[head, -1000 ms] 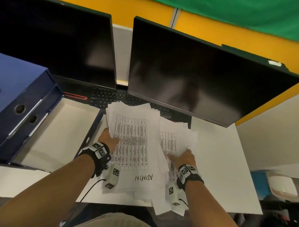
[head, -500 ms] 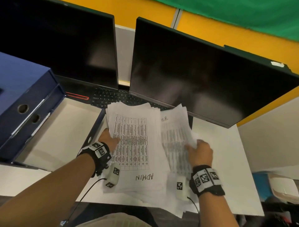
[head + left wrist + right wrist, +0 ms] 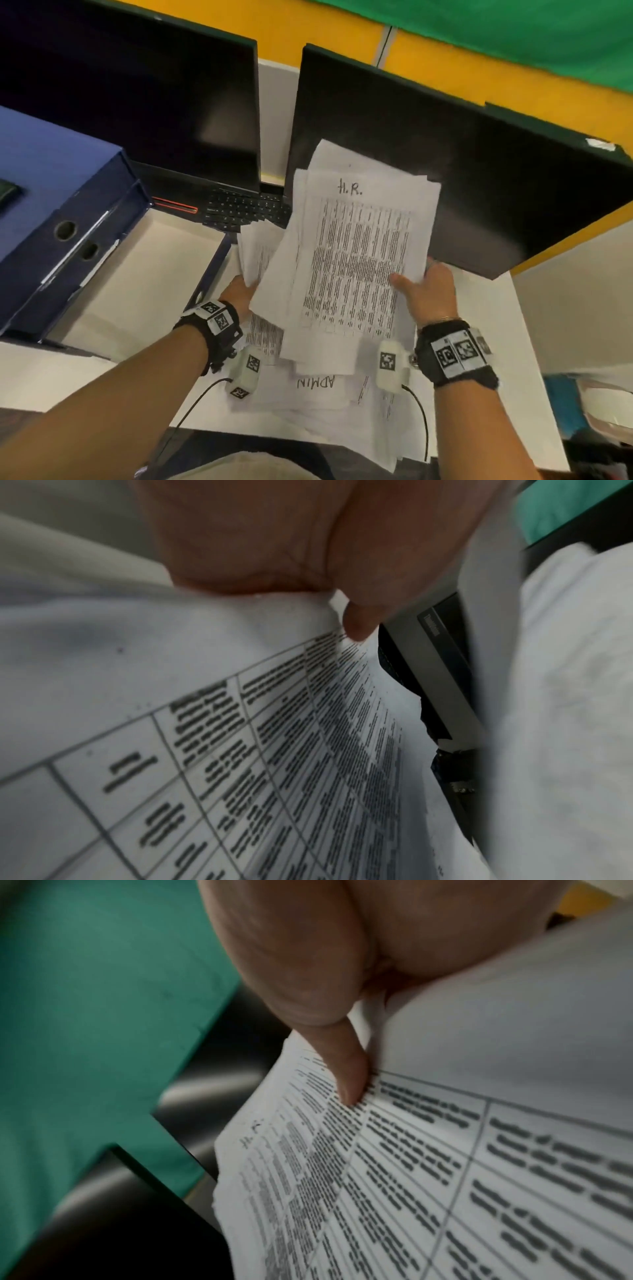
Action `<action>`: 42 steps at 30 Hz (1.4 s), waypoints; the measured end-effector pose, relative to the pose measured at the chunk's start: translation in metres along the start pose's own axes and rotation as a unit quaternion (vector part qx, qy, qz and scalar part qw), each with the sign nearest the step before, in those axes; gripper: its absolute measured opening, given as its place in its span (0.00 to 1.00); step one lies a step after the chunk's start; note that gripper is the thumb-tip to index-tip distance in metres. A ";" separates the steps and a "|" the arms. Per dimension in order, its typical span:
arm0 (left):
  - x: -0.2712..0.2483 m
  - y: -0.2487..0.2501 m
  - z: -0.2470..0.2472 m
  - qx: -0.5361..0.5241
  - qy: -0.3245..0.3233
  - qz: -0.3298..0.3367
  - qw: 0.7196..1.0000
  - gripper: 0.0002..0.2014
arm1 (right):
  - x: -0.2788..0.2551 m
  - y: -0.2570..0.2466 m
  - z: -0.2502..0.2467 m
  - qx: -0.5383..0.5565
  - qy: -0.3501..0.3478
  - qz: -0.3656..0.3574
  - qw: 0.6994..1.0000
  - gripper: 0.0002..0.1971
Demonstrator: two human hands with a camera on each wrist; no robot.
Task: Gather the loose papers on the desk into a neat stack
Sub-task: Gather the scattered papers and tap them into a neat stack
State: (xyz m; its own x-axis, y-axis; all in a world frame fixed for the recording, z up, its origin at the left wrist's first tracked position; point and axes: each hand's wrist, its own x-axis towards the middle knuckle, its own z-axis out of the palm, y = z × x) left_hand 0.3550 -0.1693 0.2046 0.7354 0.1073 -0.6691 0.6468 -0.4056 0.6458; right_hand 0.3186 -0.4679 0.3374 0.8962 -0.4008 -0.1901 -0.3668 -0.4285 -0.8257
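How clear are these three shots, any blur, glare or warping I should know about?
Head view: wide-angle bend in the monitors, faint reflections on their dark screens, lifted H.R. sheet slightly smeared. Left wrist view: palm soft, table print blurred. Right wrist view: thumb fairly sharp, background blurred.

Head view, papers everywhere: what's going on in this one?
A person is gathering printed sheets at a desk. The right hand pinches a bundle topped by the sheet marked H.R., raised over the ADMIN pile. The left hand grips that pile's left edge. The stack is not yet squared.
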 end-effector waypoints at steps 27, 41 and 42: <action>-0.075 0.044 -0.029 -0.028 0.000 0.211 0.977 0.15 | -0.004 0.076 0.086 0.190 -0.105 0.116 0.969 0.40; -0.114 0.085 -0.046 -0.188 -0.025 0.337 0.922 0.39 | -0.038 -0.049 0.008 0.269 0.013 -0.187 0.945 0.24; -0.110 0.083 -0.045 -0.177 -0.028 0.323 0.929 0.43 | -0.035 -0.049 0.009 0.260 0.017 -0.189 0.947 0.29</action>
State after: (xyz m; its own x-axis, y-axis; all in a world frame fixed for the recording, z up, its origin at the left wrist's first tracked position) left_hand 0.3372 -0.1742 0.3478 0.9882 -0.1058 -0.1104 0.1064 -0.0429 0.9934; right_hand 0.3074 -0.4250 0.3798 0.9269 -0.3288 0.1812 0.1591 -0.0931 -0.9829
